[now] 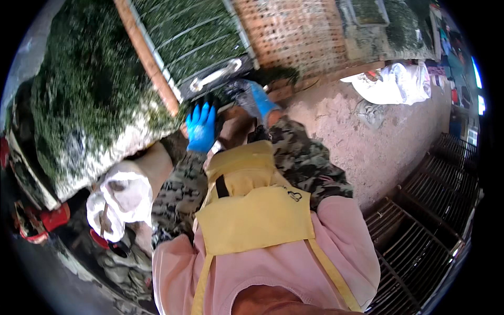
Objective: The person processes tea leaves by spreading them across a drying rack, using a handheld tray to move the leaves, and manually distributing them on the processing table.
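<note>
Shirt (pixel 262 268), hands (pixel 201 129) — frame (pixel 216 77) apparently just beyond

Daylit middle, smeared top, black rim

Around the fingers (pixel 205 114) of the left hand (pixel 200 136), light is moderate and shadows soft. Beyond the fingertips, the greenery (pixel 86 94) and wire grid (pixel 189 32) streak with blur; the right hand (pixel 256 98), just right of them, looks soft too. Far to their right, small bright panes (pixel 481 105) glare, and a white sack (pixel 401 86) washes out. Below and right, a slatted rack (pixel 420 244) sinks into shadow. Farthest from the fingers, fisheye edges bend into black.
</note>
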The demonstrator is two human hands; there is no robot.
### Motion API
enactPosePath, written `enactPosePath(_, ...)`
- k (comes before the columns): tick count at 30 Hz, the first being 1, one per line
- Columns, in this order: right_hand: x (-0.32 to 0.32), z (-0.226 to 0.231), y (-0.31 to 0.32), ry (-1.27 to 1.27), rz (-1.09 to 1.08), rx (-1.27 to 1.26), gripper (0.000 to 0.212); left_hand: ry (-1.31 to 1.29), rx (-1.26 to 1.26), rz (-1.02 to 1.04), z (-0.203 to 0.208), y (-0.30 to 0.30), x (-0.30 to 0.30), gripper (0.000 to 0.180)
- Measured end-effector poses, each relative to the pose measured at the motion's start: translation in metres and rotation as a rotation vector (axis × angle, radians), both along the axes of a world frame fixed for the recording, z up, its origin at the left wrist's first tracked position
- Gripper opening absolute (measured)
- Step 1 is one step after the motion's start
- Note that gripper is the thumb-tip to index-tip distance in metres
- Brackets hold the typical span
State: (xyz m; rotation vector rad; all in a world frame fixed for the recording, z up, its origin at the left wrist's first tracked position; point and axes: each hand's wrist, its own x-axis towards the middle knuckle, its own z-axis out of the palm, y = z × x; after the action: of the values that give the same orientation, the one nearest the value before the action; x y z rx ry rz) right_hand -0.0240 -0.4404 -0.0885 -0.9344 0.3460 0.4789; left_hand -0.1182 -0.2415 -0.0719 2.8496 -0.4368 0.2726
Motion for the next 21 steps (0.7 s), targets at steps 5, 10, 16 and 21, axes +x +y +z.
enactPosePath(5,0.042,0.027,-0.068,0.09,-0.043,0.063,0.017,0.032,0.074,0.02,0.021,-0.014,0.007,0.052)
enactPosePath(10,0.141,0.124,-0.214,-0.042,-0.376,0.005,0.028,0.103,0.167,0.057,-0.009,-0.001,-0.006,0.045)
enactPosePath(16,0.299,0.183,-0.381,-0.162,-0.807,-0.417,0.042,0.233,0.218,0.129,0.018,-0.017,-0.003,0.044)
enactPosePath(21,0.381,0.124,-0.43,-0.317,-0.573,-0.448,0.035,0.229,0.24,0.113,0.023,-0.027,0.009,0.038)
